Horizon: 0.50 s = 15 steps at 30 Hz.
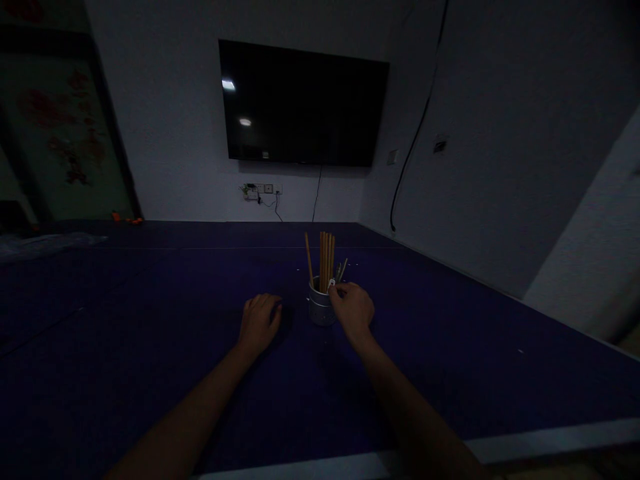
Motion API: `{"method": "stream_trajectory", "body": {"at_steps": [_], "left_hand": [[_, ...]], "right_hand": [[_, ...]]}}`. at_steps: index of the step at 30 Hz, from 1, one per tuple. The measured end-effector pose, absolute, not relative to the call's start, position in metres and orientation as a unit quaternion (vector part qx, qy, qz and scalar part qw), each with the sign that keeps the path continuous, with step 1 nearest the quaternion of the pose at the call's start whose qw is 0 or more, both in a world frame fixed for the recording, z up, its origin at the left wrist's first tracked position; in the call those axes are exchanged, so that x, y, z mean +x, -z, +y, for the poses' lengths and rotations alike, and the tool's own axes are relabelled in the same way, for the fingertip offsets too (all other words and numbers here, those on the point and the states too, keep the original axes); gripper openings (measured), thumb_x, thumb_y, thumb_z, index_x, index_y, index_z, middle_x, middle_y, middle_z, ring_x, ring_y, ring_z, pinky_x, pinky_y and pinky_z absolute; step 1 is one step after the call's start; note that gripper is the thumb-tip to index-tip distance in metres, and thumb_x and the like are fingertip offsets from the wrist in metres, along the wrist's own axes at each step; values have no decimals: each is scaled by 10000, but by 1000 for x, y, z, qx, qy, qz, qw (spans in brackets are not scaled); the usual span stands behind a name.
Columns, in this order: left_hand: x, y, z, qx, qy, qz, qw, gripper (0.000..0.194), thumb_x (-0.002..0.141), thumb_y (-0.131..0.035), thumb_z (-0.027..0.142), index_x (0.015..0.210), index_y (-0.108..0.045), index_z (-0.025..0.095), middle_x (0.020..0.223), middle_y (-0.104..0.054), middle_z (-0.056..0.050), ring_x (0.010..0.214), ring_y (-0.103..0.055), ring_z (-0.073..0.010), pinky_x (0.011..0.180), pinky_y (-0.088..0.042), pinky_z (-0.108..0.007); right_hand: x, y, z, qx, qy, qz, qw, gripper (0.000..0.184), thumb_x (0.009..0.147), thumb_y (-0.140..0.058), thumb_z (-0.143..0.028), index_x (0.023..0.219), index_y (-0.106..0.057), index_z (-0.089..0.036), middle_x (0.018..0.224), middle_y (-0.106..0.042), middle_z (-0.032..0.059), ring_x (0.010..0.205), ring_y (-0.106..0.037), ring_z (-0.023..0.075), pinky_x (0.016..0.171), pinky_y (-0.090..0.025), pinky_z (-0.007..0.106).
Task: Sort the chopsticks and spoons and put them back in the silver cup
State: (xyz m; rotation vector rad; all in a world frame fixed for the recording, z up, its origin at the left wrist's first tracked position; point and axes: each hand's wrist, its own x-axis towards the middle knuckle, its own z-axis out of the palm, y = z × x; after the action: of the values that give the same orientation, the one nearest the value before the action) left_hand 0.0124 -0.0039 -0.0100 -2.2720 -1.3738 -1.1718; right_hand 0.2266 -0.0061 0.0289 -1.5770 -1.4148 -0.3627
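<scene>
A grey metal utensil holder (320, 313) stands upright on the dark blue table. Several wooden chopsticks (327, 260) rise from it in a bunch, and one lone chopstick (309, 260) leans left at its rim. Thin pale utensils (342, 269) stick out on its right side; their kind is too dim to tell. My right hand (354, 307) is at the right rim, thumb and finger pinched on a small pale utensil handle (331, 283) whose lower part is hidden. To the left of the holder, my left hand (260, 321) rests on the table, thumb apart from the fingers, holding nothing.
The blue table (150, 333) reaches to the wall, with small white bits scattered on it. Clear plastic film (47, 245) and orange items (127, 219) lie at the far left. A television (303, 103) hangs above sockets (263, 190); a black cable (417, 130) dangles at right.
</scene>
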Motion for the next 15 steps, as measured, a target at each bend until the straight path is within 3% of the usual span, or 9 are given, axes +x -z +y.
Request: {"method": "stream_trajectory", "body": {"at_steps": [7,10,15], "left_hand": [[12,10,-5,-778,394,-474,121,233,931,-403,255,993,-622,205,936,-687,-70,920,-602,-218,826,-439,-391],[12,10,-4,-779,393,-473,121,229,930,-405,254,989,-622,209,943,-688,-67,924,-605,-219,822,-441,-390],[13,10,-4,-780,391,-475,116,220,928,-416,249,991,-623,211,951,-691,-64,927,-605,-217,819,-436,-385]], "right_hand": [[224,-33,-10,-658,124,-564,483,354,879,-494,-437,789,-758,-218,743,-693,66,628,-599,180,533,-307,282],[227,-32,-9,-656,94,-534,525,392,895,-448,-464,899,-737,-199,761,-691,67,658,-599,191,559,-334,284],[250,-15,6,-554,40,-553,621,627,898,-347,-596,1220,-599,-120,890,-697,98,772,-630,217,685,-443,322]]}}
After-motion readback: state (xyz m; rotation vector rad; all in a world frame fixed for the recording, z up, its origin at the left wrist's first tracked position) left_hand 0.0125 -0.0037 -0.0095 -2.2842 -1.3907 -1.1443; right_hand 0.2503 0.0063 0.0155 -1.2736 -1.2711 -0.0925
